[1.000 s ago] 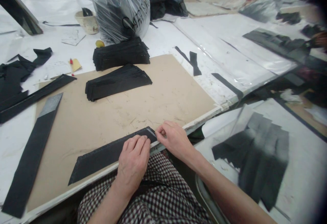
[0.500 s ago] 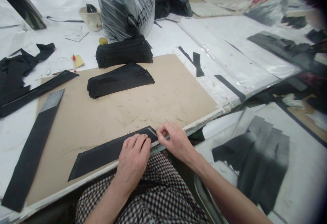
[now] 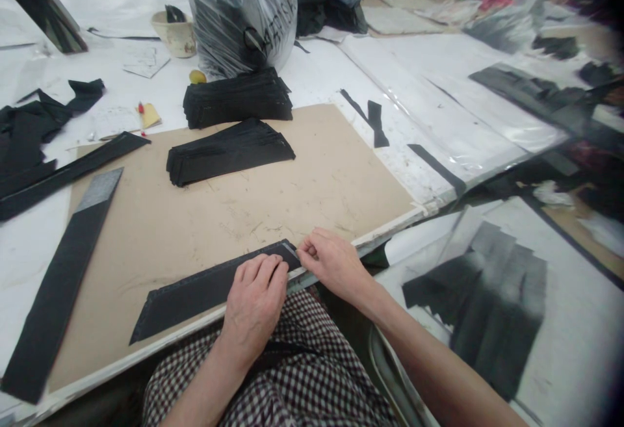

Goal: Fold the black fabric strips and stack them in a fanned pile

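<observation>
A black fabric strip (image 3: 195, 294) with slanted ends lies along the front edge of the tan board (image 3: 322, 173). My left hand (image 3: 257, 290) rests on it near its right end, palm down, the fingers slightly bent and pressing on the cloth. At the strip's right tip my right hand (image 3: 329, 261) is closed in a pinch on the corner. A narrow pale band (image 3: 291, 251) shows on the strip beside those fingertips. What exactly lies between thumb and finger is partly hidden.
Two stacks of black strips (image 3: 231, 152) (image 3: 238, 99) sit farther back. At left lies a long black piece with a grey end (image 3: 63, 284). Behind stand a clear plastic bag (image 3: 238, 17) and a small pot (image 3: 174, 34). More dark pieces (image 3: 497, 310) lie on a lower surface at right.
My right hand has shifted very slightly up and left at the strip's corner. My left hand and the strip stay where they were.
</observation>
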Demonstrator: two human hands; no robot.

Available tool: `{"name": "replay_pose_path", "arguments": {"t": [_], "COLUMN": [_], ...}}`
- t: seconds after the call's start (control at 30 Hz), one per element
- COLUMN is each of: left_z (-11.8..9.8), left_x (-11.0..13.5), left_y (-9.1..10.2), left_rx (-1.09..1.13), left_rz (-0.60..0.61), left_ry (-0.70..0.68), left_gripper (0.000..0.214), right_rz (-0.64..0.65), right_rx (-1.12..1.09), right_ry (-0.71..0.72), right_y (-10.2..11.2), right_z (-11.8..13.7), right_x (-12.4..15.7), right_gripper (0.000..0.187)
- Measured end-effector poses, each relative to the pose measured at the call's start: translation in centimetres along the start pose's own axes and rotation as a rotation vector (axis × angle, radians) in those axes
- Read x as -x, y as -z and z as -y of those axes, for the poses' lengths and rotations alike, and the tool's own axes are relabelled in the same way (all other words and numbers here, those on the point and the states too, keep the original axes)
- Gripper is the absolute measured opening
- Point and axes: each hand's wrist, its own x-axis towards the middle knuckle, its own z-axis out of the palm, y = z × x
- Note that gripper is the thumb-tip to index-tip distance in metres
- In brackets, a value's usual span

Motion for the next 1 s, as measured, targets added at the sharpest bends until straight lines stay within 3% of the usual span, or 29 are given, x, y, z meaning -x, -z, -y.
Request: {"name": "replay_pose_path", "arguments": {"t": [0.23, 0.53, 0.67, 0.87, 1.0], "left_z": [0.1, 0.2, 0.1, 0.0, 0.0], "left_x": [0.2, 0.3, 0.1, 0.1, 0.2], "left_y": [-0.1, 0.0, 0.1, -0.1, -0.1], "left_rx": [0.001, -0.032, -0.041, -0.029, -0.026], "left_rz": [0.014, 0.042, 0.033, 0.053, 0.048], "left_ry": [0.001, -0.009, -0.017, -0.001, 0.007], "left_gripper": [0.028, 0.037, 0.035, 0.036, 0.035], "right_rz": [-0.059, 0.007, -0.024, -0.184, -0.187], "right_rx": [-0.009, -0.301, -0.410, -0.205, 0.047], "right_ry": [0.116, 0.045, 0.053, 0.260, 0.431], "right_y": [-0.5, 0.0, -0.1, -1.1, -2.1], "right_z": [-0.2, -0.8, -1.4, -2.0, -1.6], "right_x": [0.2, 0.7, 1.3, 3.0, 4.9], "right_gripper": [0.010, 0.008, 0.017, 0.020, 0.039]}}
